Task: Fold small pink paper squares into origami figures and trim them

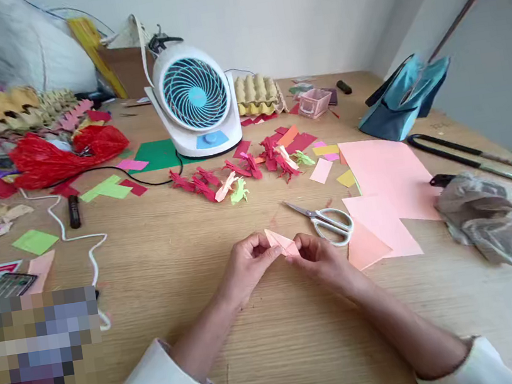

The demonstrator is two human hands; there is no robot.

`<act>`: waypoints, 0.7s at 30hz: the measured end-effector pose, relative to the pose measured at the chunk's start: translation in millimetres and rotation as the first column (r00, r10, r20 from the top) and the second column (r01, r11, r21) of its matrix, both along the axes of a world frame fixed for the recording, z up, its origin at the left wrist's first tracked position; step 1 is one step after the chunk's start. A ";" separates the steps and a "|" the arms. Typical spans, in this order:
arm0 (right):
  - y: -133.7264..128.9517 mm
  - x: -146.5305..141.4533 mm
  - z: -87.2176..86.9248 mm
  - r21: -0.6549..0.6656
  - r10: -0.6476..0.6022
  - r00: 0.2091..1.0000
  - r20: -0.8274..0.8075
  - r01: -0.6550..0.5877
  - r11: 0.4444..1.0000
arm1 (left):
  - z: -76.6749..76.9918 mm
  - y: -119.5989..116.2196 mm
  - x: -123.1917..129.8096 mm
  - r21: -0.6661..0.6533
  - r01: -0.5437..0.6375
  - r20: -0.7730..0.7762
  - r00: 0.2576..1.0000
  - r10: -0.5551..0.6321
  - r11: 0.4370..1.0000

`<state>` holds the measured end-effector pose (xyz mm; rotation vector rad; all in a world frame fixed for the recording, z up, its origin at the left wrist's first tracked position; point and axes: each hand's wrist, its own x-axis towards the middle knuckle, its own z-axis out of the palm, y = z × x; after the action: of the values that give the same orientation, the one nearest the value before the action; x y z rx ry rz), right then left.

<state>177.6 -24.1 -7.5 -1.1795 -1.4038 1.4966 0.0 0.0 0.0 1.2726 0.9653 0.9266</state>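
Just below the frame's centre, a small, pointed, folded pale-pink paper piece [283, 243] is pinched on its left by fingers of the left hand [246, 267] and on its right by those of the right hand [325, 261]; contact beneath seems partly hidden.

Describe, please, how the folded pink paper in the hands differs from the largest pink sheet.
Size: the folded paper is small; the largest sheet is far bigger. State: the folded paper is creased into a pointed shape; the largest sheet is spread flat. Pose: the left hand and right hand hold the folded paper; the largest sheet lies on the table. Both are pale pink.
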 end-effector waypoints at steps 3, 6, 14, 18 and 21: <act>1.2 0.6 -4.6 -0.027 0.003 1.000 0.009 -0.003 1.000 | 2.5 -1.1 0.2 -0.014 0.022 0.023 0.999 -0.022 1.000; 1.1 0.8 -5.3 -0.009 -0.002 1.000 0.022 0.002 1.000 | 4.9 -2.8 0.7 -0.046 0.054 0.053 0.997 -0.051 0.997; -1.1 -0.1 -1.8 0.020 0.020 1.000 0.002 -0.020 1.000 | 3.1 -3.6 -2.1 -0.128 0.080 0.108 0.992 -0.066 0.989; -1.7 -0.4 -0.8 0.019 0.017 1.000 0.019 -0.017 1.000 | 0.3 -0.8 -4.4 -0.158 0.065 0.100 0.994 -0.050 0.985; -2.4 -0.6 1.5 0.028 0.019 0.995 0.095 -0.021 0.999 | -0.1 1.7 -4.8 -0.082 -0.031 0.033 0.999 0.034 0.996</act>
<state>177.0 -26.5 -5.9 -1.2364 -1.4994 1.4460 -4.8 1.7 -0.1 1.1725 0.9899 0.9225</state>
